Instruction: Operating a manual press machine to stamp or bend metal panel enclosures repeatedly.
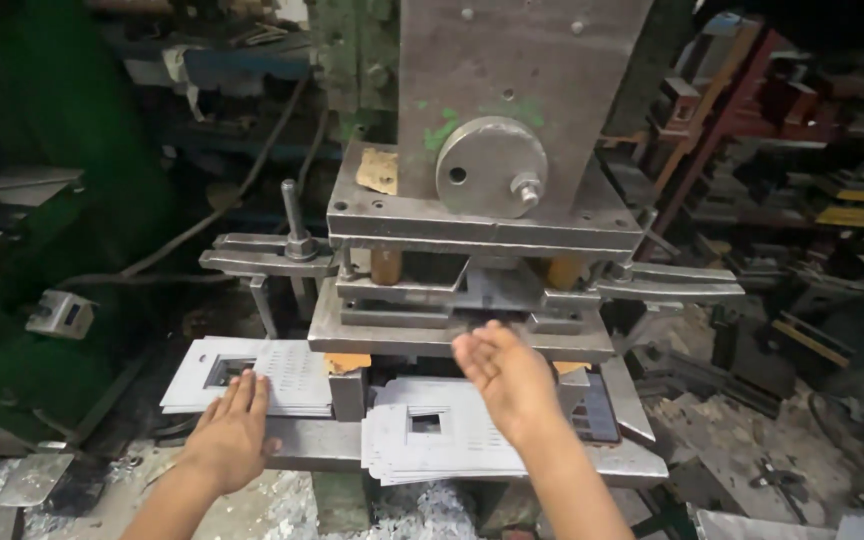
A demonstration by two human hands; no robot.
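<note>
A grey steel punch press [512, 130] stands in front of me, with a die set [452, 300] under its ram. My left hand [232, 430] lies flat, palm down, on a stack of white perforated metal sheets [252, 375] at the left of the press bed. My right hand [502, 375] hovers open, palm up, just in front of the die opening and holds nothing. Below it lies a second stack of white sheets with a square cut-out [432, 440]. One sheet [497, 285] sits inside the die.
Clamp bars [262, 258] stick out left and right of the die. A small grey switch box [60, 313] sits at the left. Metal scrap and shavings [422, 515] cover the floor. Cluttered shelves [812, 150] stand at the right.
</note>
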